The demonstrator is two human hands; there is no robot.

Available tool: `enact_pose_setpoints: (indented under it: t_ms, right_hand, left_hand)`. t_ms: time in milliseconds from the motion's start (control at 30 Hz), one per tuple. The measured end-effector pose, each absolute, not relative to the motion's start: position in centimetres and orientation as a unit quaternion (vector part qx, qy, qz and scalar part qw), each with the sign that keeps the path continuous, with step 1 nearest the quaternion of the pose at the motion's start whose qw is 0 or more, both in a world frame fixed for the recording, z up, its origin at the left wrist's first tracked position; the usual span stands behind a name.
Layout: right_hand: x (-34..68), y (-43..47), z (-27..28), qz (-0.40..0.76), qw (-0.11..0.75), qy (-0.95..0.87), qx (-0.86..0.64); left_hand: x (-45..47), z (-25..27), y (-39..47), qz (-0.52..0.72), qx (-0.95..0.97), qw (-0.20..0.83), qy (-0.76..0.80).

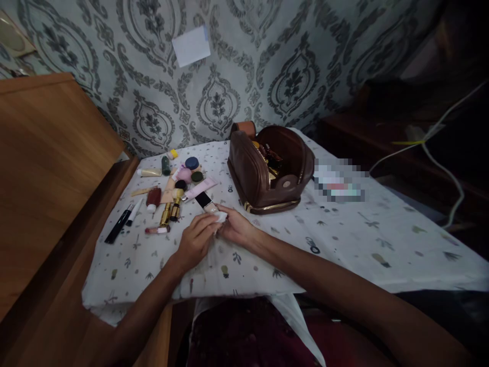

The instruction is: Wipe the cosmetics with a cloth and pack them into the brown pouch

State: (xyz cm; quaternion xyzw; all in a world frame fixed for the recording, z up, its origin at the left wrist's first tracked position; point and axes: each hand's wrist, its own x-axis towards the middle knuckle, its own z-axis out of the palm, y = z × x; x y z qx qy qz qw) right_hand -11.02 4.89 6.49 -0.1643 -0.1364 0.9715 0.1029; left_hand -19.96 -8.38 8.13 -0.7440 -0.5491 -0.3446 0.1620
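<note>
- While both hands meet near the table's front edge, the left hand [196, 237] pinches a small white pad [220, 217], fingers closed on it.
- The right hand [237, 228] grips the lower end of a tube with a black cap [207, 202] — the pad touches it.
- Just beyond lie scattered cosmetics; a pink tube [199, 189] is nearest.
- An open brown pouch [267, 171] stands to the right on the patterned cloth [344, 229].
</note>
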Motion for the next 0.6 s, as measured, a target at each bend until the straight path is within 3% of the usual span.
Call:
enact_pose_setpoints:
  t_ms: [333,600]
  right_hand:
    - [-10.1,4.0,7.6,0.962,0.087,-0.215,-0.141]
    - [-10.8,4.6,6.5,0.964,0.121,-0.164,-0.171]
  left_hand:
    - [-22.4,8.9,-8.6,-0.393,-0.6,0.243,-0.653]
    - [-20.5,8.6,-8.8,-0.367,-0.705,0.187,-0.577]
